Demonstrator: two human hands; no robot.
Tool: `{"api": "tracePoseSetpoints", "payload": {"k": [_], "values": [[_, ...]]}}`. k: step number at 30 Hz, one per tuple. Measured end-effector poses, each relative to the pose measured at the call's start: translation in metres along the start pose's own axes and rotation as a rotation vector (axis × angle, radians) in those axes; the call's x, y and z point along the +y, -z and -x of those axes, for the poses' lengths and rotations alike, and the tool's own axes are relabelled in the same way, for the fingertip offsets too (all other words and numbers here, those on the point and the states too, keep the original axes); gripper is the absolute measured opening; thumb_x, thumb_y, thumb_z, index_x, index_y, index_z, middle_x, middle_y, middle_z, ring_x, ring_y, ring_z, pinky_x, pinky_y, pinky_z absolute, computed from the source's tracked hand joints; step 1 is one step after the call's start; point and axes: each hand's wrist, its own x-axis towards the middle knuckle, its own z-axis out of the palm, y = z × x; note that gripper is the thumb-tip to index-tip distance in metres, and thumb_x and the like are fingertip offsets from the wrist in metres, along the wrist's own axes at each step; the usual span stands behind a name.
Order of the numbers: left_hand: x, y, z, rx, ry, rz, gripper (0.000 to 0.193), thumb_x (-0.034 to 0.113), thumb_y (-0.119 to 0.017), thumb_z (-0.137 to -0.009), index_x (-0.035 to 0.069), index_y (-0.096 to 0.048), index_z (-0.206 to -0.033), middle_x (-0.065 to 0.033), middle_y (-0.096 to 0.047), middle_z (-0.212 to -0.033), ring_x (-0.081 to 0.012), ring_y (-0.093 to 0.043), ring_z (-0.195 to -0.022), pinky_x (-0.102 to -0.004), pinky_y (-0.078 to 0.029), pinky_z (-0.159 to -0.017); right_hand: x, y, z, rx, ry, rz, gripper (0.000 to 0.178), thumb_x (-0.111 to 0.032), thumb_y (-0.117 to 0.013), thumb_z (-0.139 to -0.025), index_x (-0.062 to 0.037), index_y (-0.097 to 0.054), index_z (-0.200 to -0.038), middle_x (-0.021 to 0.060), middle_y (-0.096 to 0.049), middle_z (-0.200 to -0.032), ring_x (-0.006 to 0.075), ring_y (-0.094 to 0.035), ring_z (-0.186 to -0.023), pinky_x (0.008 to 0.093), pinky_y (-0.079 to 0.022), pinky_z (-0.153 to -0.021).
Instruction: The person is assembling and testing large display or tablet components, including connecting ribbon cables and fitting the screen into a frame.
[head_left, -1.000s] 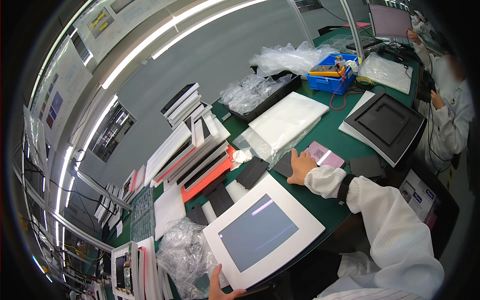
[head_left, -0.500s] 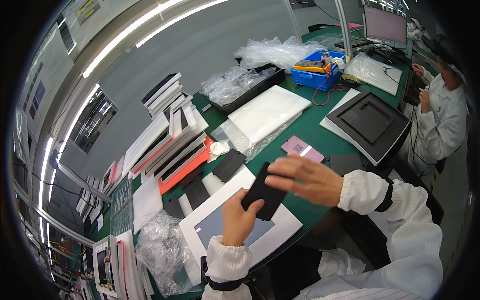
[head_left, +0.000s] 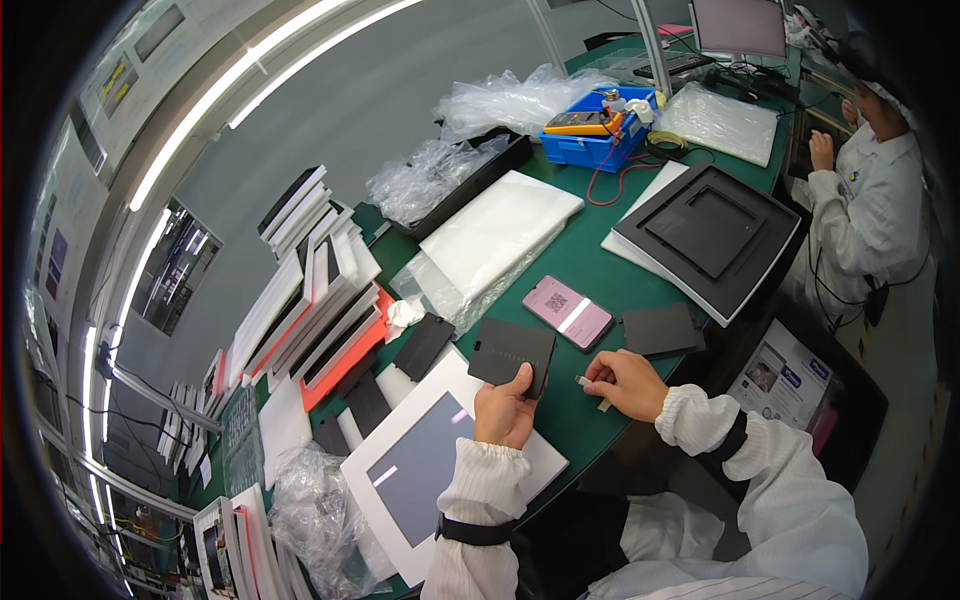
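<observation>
My left hand (head_left: 503,415) is closed round a thin dark grey rectangular cover (head_left: 512,352), thumb on its face, held above the lower table edge. Under it lies a white-framed panel with a grey screen (head_left: 415,455). To the right, my right hand (head_left: 628,387) pinches a small whitish strip (head_left: 584,381) between thumb and fingertips; its exact kind is too small to tell. Beyond this hand rests a phone with a lit pink screen (head_left: 567,312). Another dark flat cover (head_left: 660,330) lies just right of the phone.
Stacked white frames (head_left: 318,290) lean at the left, near crumpled clear plastic (head_left: 315,500). White foam sheets (head_left: 500,225), a blue bin (head_left: 585,150) with a yellow meter, and a black tray (head_left: 715,230) stand farther back. A co-worker (head_left: 865,200) sits at the right.
The dark cover has turned so its broad face shows. My right hand has moved away from it, down and right, and now pinches a small whitish strip. The view has shifted slightly.
</observation>
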Motion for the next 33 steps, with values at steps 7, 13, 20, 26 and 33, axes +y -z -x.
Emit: {"api": "tracePoseSetpoints", "payload": {"k": [7, 13, 20, 26, 33], "values": [[0.004, 0.01, -0.007, 0.116, -0.06, -0.113, 0.023, -0.003, -0.051, -0.087, -0.004, -0.047, -0.11, -0.0129, -0.055, -0.101, -0.0233, -0.057, -0.09, -0.0362, -0.05, -0.08, -0.027, -0.014, -0.012, 0.048, 0.071, -0.079, 0.017, -0.021, -0.063, -0.079, -0.0035, -0.06, -0.079, 0.0074, -0.061, -0.07, 0.0216, -0.054, -0.071, 0.0333, -0.042, -0.069], [0.01, 0.017, -0.007, 0.116, -0.087, -0.064, 0.025, -0.005, -0.051, -0.086, -0.004, -0.046, -0.111, -0.013, -0.055, -0.103, -0.0236, -0.057, -0.091, -0.0372, -0.049, -0.08, -0.041, -0.019, -0.022, -0.024, 0.102, -0.197, 0.014, -0.017, -0.058, -0.081, -0.0036, -0.057, -0.077, 0.0046, -0.065, -0.068, 0.0215, -0.056, -0.068, 0.0335, -0.041, -0.072], [0.011, 0.017, -0.002, 0.106, -0.099, -0.043, 0.02, -0.003, -0.048, -0.088, -0.004, -0.047, -0.109, -0.0119, -0.054, -0.102, -0.0223, -0.056, -0.09, -0.0361, -0.048, -0.082, -0.043, -0.026, -0.026, -0.007, 0.252, -0.019, 0.018, -0.021, -0.062, -0.081, -0.0034, -0.059, -0.077, 0.0049, -0.065, -0.067, 0.019, -0.059, -0.065, 0.03, -0.042, -0.069], [0.008, 0.009, 0.005, 0.154, -0.185, -0.065, 0.026, -0.006, -0.052, -0.086, -0.002, -0.044, -0.11, -0.0117, -0.054, -0.103, -0.0231, -0.057, -0.09, -0.0377, -0.049, -0.08, -0.044, -0.026, -0.025, 0.025, 0.268, 0.007, 0.018, -0.02, -0.064, -0.079, -0.0032, -0.06, -0.075, 0.0056, -0.065, -0.067, 0.0195, -0.059, -0.064, 0.0311, -0.044, -0.067], [0.004, 0.009, 0.003, 0.169, -0.251, -0.049, 0.044, -0.015, -0.053, -0.08, 0.002, -0.034, -0.115, -0.0148, -0.049, -0.109, -0.0264, -0.057, -0.093, -0.0393, -0.052, -0.076, -0.052, -0.021, -0.026, -0.072, 0.115, -0.087, 0.017, -0.017, -0.063, -0.079, 0.0005, -0.062, -0.077, 0.0081, -0.066, -0.068, 0.0179, -0.063, -0.06, 0.0279, -0.049, -0.059]]}}
